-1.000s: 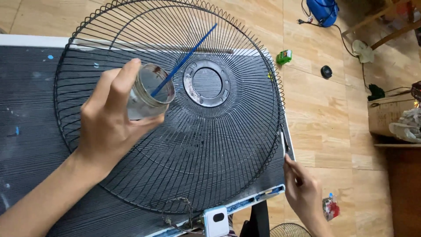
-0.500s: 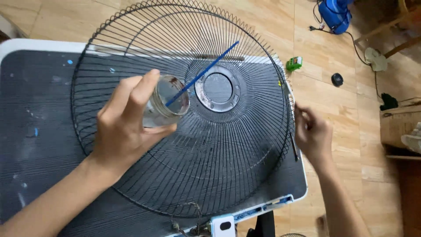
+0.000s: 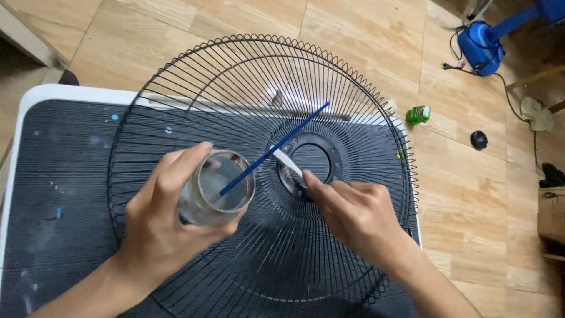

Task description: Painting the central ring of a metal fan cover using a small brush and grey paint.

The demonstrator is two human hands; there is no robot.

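Note:
A black wire fan grille (image 3: 347, 118) lies flat on a dark ribbed board with a white rim (image 3: 35, 94). My left hand (image 3: 159, 229) grips a small clear glass jar (image 3: 215, 188) over the grille's left half; a thin blue stick (image 3: 276, 147) leans out of the jar toward the upper right. My right hand (image 3: 353, 212) is over the grille's central black ring (image 3: 318, 162), pinching a small white pointed strip (image 3: 286, 160) whose tip points up-left near the blue stick.
Tan wooden floor surrounds the board. A small green object (image 3: 418, 114) and a black round cap (image 3: 479, 139) lie on the floor at right. A blue fan base with a black cable (image 3: 482, 41) sits at the top right.
My right hand has left the grille's right edge and come to the central ring, now pinching a white strip. The left hand still holds the jar. The view shifted.

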